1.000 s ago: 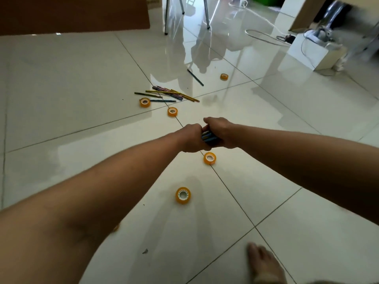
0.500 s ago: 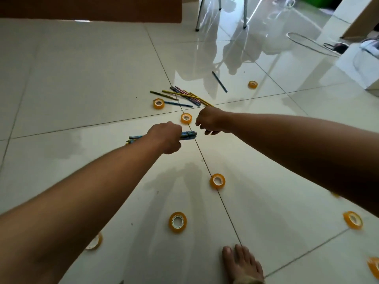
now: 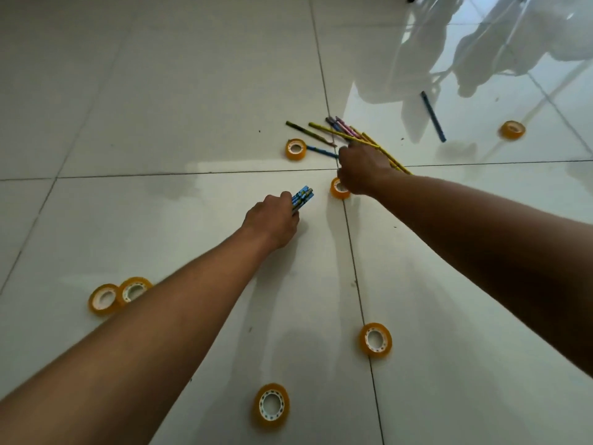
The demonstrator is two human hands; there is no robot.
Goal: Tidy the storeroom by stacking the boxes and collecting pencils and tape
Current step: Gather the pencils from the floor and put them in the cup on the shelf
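Seven tape rolls [image 3: 375,340] scattered on floor [image 3: 160,91]; left hand [image 3: 272,220] fisted round blue pencils [image 3: 301,197]; right hand [image 3: 361,168] curled over loose pencil pile [image 3: 353,133], grip unclear.

Tape rolls [image 3: 375,340] surround pencils [image 3: 356,136].

Floor [image 3: 160,91]: large glossy off-white tiles, divided by thin dark grout lines [image 3: 192,174] that cross near the centre of the view. Surface highly reflective; bright window glare [image 3: 500,40] fills the upper right corner, broken by darker, blurred reflected shapes whose source cannot be made out. Soft grey shadows [image 3: 282,316] lie across the middle and lower tiles. Small dark specks of debris [image 3: 259,131] are scattered over several tiles, mostly toward the upper centre and right.
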